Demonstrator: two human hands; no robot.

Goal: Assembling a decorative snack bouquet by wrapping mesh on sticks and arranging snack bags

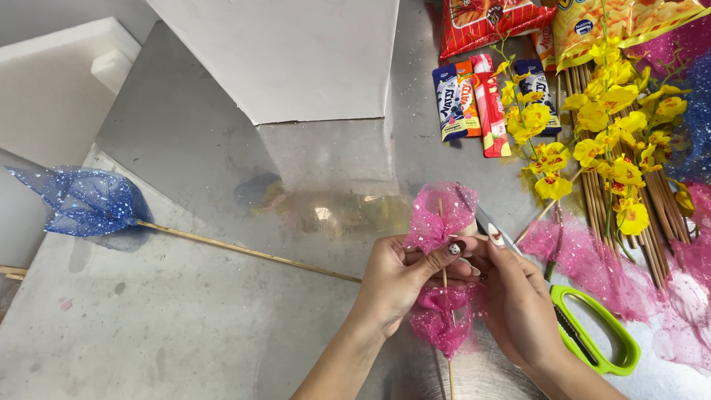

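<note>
My left hand (404,278) and my right hand (515,300) meet at the lower middle of the head view. Together they pinch pink glittery mesh fabric (438,215) gathered around a thin wooden stick (446,285). The mesh fans out above my fingers and bunches below them. The stick runs down past my wrists to the frame's bottom edge. A roll of clear tape seems tucked between my hands, mostly hidden.
A blue mesh piece on a long stick (87,201) lies left on the metal table (222,326). Green-handled scissors (592,333), loose pink mesh (585,263), yellow artificial flowers (600,126), a bundle of sticks (655,237) and snack packets (474,96) sit right. White foam boards (296,52) lie behind.
</note>
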